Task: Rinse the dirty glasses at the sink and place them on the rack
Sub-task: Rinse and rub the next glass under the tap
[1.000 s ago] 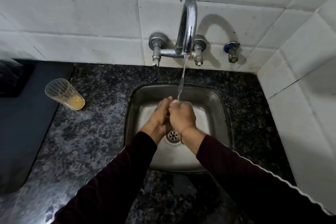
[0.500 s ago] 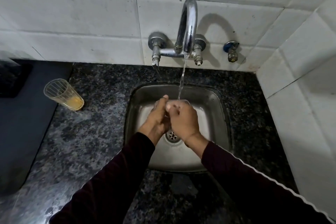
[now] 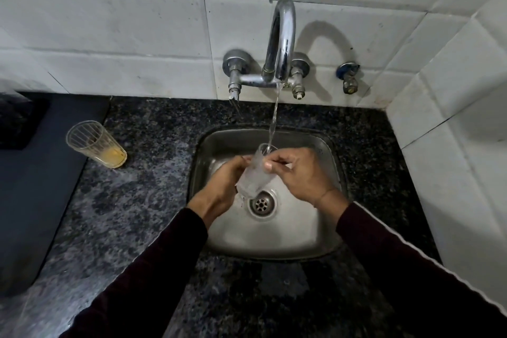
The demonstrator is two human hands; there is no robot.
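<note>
Left hand [image 3: 219,186] grips the lower body of a clear glass [image 3: 253,177], fingers wrapped round it; right hand [image 3: 297,175] pinches the glass near its rim with thumb and fingertips. The glass is held between the two hands, tilted, mouth up and away from the person, above the drain [image 3: 262,203] of the steel sink [image 3: 327,241]. A stream of water [image 3: 274,118] falls from the tap [image 3: 282,38] beyond the hands into the glass mouth. Far to the left of the left hand, a second glass [image 3: 94,144] with orange residue stands on the dark counter [image 3: 131,200], beside a black mat [image 3: 35,186]. Step in hand: rinsing the first glass. The next move probably calls for tipping the water out and carrying the glass to the rack, which is not in view.
</note>
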